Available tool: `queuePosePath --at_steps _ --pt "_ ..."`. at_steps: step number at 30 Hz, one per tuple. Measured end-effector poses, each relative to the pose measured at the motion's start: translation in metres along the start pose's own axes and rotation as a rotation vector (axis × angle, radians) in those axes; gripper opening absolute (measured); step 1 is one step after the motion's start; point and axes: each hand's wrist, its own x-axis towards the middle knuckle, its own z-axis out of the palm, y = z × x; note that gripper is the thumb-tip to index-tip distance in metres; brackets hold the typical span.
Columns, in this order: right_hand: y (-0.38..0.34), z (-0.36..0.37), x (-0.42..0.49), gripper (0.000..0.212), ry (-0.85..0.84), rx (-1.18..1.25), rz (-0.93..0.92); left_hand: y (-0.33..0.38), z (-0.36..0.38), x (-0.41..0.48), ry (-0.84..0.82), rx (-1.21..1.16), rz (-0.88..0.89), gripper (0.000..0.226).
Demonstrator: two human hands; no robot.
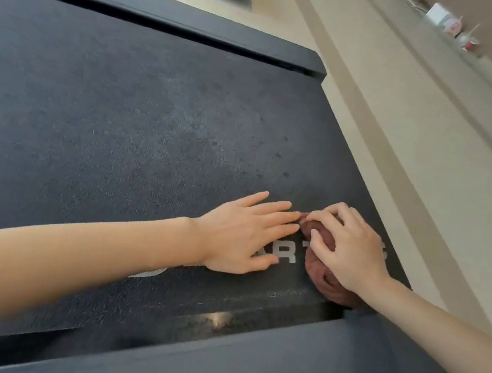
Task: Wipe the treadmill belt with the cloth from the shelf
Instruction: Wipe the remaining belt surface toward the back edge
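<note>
- The treadmill belt (121,107), dark and speckled with pale dust, fills the scene; its white lettering lies partly under both hands.
- A side rail (241,364) runs along the near edge, cream floor (369,86) beyond, and a ledge (455,58) with small clutter.
- The left hand (243,234) lies flat and empty, probably bracing.
- The right hand (348,246) clasps the bunched brown cloth (323,280) against the belt's corner, likely bearing down to scrub.
</note>
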Motion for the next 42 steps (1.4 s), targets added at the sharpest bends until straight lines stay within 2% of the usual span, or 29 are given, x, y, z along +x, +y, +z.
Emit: queuePosePath --at_steps 3,6,9,11,16,18,23,27,32,35,38,40,42 --pt "0.014 0.006 0.011 0.035 0.110 0.123 0.045 0.005 0.009 0.028 0.046 -0.100 0.023 0.070" --pt "0.027 0.014 0.025 0.032 0.167 0.093 0.049 -0.002 0.017 0.037 0.106 -0.144 -0.036 0.063" --pt "0.051 0.020 0.063 0.024 0.231 0.041 0.222 -0.008 0.020 0.035 0.097 -0.156 -0.115 0.064" --pt "0.063 0.022 0.089 0.022 0.185 0.022 0.317 -0.006 0.019 0.034 0.084 -0.120 -0.108 0.062" --pt "0.069 0.020 0.099 0.031 0.139 0.016 0.326 -0.002 0.018 0.033 0.036 -0.073 -0.140 0.061" --pt "0.062 0.017 0.085 0.035 0.095 0.040 0.283 -0.001 0.014 0.034 0.014 -0.068 -0.141 0.060" --pt "0.033 -0.007 0.026 0.065 -0.149 0.059 0.180 0.006 0.006 0.034 -0.024 -0.068 -0.169 0.061" --pt "0.018 -0.013 -0.034 0.078 -0.141 0.055 0.171 0.003 0.012 0.033 0.025 -0.071 -0.164 0.061" --pt "0.008 -0.013 -0.043 0.067 -0.083 -0.039 0.158 -0.005 0.018 0.037 0.071 -0.095 -0.091 0.063" --pt "0.021 -0.023 -0.017 0.053 -0.196 -0.080 0.032 -0.023 0.014 0.040 0.077 -0.091 -0.004 0.069" --pt "0.033 -0.036 0.016 0.044 -0.278 -0.159 -0.124 -0.036 0.011 0.037 0.120 -0.057 -0.006 0.069" --pt "0.036 -0.035 0.043 0.040 -0.234 -0.155 -0.042 -0.036 0.015 0.031 0.119 -0.073 -0.016 0.067" --pt "0.031 -0.020 0.059 0.039 -0.141 -0.043 0.167 -0.035 0.020 0.026 0.115 -0.089 -0.028 0.067"
